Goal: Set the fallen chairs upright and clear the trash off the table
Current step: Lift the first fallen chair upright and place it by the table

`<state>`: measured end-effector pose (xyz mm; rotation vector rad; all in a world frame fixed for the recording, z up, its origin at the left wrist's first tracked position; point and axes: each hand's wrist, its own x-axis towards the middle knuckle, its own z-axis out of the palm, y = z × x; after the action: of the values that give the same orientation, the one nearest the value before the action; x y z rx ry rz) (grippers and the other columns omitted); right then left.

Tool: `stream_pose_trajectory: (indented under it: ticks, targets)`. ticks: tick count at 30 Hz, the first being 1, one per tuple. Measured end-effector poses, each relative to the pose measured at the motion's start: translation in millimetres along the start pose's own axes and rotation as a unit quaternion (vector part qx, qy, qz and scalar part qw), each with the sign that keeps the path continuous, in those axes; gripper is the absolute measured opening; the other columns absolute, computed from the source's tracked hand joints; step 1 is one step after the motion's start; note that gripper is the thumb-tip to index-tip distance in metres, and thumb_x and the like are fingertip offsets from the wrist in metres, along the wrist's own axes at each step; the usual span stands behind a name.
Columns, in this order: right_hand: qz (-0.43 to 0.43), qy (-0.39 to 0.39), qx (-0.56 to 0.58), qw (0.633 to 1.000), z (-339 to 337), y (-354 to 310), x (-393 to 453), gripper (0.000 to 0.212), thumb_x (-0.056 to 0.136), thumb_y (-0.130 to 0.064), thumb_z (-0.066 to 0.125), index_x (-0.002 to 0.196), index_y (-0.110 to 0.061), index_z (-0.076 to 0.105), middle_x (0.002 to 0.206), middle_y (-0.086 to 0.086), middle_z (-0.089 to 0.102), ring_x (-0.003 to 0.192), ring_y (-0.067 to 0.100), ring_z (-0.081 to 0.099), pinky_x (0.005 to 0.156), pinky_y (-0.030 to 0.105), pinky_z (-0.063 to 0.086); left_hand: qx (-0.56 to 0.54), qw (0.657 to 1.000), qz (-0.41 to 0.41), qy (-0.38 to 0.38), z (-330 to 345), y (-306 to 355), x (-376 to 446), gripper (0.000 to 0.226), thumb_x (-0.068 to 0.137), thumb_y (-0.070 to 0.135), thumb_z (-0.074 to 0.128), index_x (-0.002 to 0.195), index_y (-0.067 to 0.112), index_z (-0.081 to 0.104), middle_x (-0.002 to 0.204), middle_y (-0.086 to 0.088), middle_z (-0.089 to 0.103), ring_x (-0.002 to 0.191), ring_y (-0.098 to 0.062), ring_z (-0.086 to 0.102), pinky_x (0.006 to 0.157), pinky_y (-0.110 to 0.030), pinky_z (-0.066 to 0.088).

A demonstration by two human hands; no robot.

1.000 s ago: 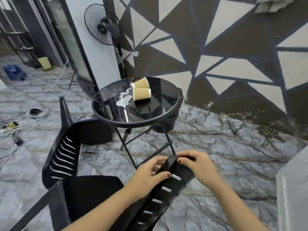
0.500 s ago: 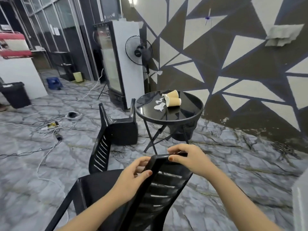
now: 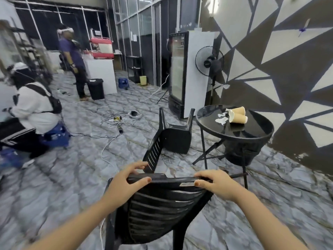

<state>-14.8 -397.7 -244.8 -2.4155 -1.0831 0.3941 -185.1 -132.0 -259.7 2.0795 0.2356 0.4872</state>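
A black plastic chair (image 3: 162, 210) stands close in front of me, its slatted back facing me. My left hand (image 3: 126, 181) grips the left end of its top rail and my right hand (image 3: 214, 183) grips the right end. A second black chair (image 3: 169, 136) lies tipped over on the floor beyond it, legs pointing up. On the round black table (image 3: 255, 130) at the right lie two paper cups (image 3: 237, 115) on their sides and crumpled white paper (image 3: 222, 118).
A black bin (image 3: 239, 152) sits under the table. A fridge (image 3: 189, 73) and standing fan (image 3: 210, 64) stand by the patterned wall. Cables (image 3: 117, 121) trail across the floor. One person crouches at left (image 3: 30, 112), another stands near a black bin (image 3: 96, 88).
The chair in my hands has swung from lying tilted to upright, its back now facing me. My head has risen, bringing the room and two people into view.
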Motion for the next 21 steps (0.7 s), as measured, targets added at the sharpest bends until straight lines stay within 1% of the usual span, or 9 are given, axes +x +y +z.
stream_pose_trajectory:
  ticks: [2, 4, 7, 10, 12, 15, 17, 19, 21]
  targets:
    - [-0.050, 0.026, 0.029, 0.998, 17, -14, 0, 0.035, 0.087, -0.050, 0.051, 0.116, -0.033, 0.059, 0.115, -0.010, 0.064, 0.110, 0.011, 0.055, 0.097, 0.034, 0.039, 0.033, 0.998, -0.010, 0.052, -17, -13, -24, 0.033, 0.063, 0.061, 0.069, 0.095, 0.053, 0.064, 0.110, 0.018, 0.060, 0.104, 0.005, 0.053, 0.091, -0.016, 0.040]
    - [-0.096, 0.040, 0.022, 0.994, 37, -33, 0, 0.031, 0.089, -0.048, 0.048, 0.114, -0.035, 0.059, 0.110, -0.016, 0.062, 0.109, 0.009, 0.053, 0.097, 0.037, 0.035, 0.038, 0.996, -0.030, 0.079, -36, -23, -45, 0.022, 0.070, 0.050, 0.073, 0.091, 0.051, 0.067, 0.114, 0.010, 0.057, 0.109, 0.006, 0.051, 0.092, -0.011, 0.037]
    - [-0.122, 0.050, 0.035, 0.991, 67, -64, 3, 0.030, 0.090, -0.051, 0.043, 0.116, -0.040, 0.054, 0.111, -0.020, 0.058, 0.111, 0.007, 0.047, 0.100, 0.036, 0.022, 0.060, 0.994, -0.044, 0.082, -63, -36, -70, 0.023, 0.074, 0.027, 0.073, 0.086, 0.046, 0.069, 0.112, 0.001, 0.058, 0.110, -0.002, 0.051, 0.097, -0.020, 0.035]
    - [-0.145, 0.037, 0.044, 0.988, 92, -98, 12, 0.032, 0.091, -0.050, 0.041, 0.119, -0.040, 0.053, 0.122, -0.016, 0.058, 0.116, 0.007, 0.045, 0.101, 0.035, 0.017, 0.095, 0.989, -0.073, 0.082, -86, -50, -97, 0.011, 0.072, 0.045, 0.073, 0.081, 0.043, 0.070, 0.104, 0.005, 0.062, 0.106, -0.006, 0.053, 0.093, -0.020, 0.034]
    - [-0.194, -0.014, 0.044, 0.980, 124, -158, 26, 0.033, 0.091, -0.049, 0.042, 0.121, -0.039, 0.053, 0.125, -0.016, 0.057, 0.118, 0.005, 0.044, 0.103, 0.033, 0.017, 0.096, 0.979, -0.119, 0.137, -137, -79, -140, 0.010, 0.076, 0.034, 0.073, 0.080, 0.043, 0.069, 0.100, 0.006, 0.064, 0.103, -0.008, 0.054, 0.089, -0.014, 0.035]
    - [-0.199, -0.043, 0.092, 0.975, 146, -187, 40, 0.029, 0.091, -0.043, 0.047, 0.115, -0.035, 0.061, 0.122, -0.015, 0.062, 0.115, 0.001, 0.049, 0.104, 0.029, 0.029, 0.062, 0.972, -0.185, 0.129, -175, -113, -163, 0.015, 0.081, 0.025, 0.068, 0.084, 0.040, 0.070, 0.105, 0.001, 0.063, 0.107, -0.015, 0.055, 0.088, -0.015, 0.038]
    - [-0.169, -0.032, 0.087, 0.981, 141, -173, 39, 0.025, 0.090, -0.044, 0.048, 0.107, -0.037, 0.065, 0.112, -0.023, 0.065, 0.104, -0.007, 0.051, 0.104, 0.033, 0.029, 0.061, 0.974, -0.181, 0.122, -172, -116, -169, 0.007, 0.078, 0.040, 0.066, 0.084, 0.041, 0.070, 0.105, 0.004, 0.064, 0.107, -0.012, 0.055, 0.086, -0.017, 0.040]
    - [-0.149, -0.019, 0.067, 0.986, 132, -150, 38, 0.019, 0.087, -0.048, 0.051, 0.098, -0.044, 0.066, 0.097, -0.035, 0.060, 0.092, -0.018, 0.046, 0.103, 0.035, 0.023, 0.075, 0.978, -0.156, 0.120, -163, -114, -170, 0.018, 0.076, 0.055, 0.060, 0.084, 0.042, 0.069, 0.103, 0.005, 0.065, 0.105, -0.008, 0.056, 0.090, -0.018, 0.039]
    - [-0.141, -0.013, 0.067, 0.988, 122, -126, 37, 0.011, 0.082, -0.051, 0.058, 0.091, -0.049, 0.065, 0.096, -0.035, 0.059, 0.098, -0.017, 0.047, 0.105, 0.038, 0.023, 0.055, 0.980, -0.139, 0.131, -153, -111, -170, 0.012, 0.078, 0.052, 0.063, 0.083, 0.045, 0.071, 0.101, 0.002, 0.066, 0.104, -0.009, 0.056, 0.093, -0.027, 0.040]
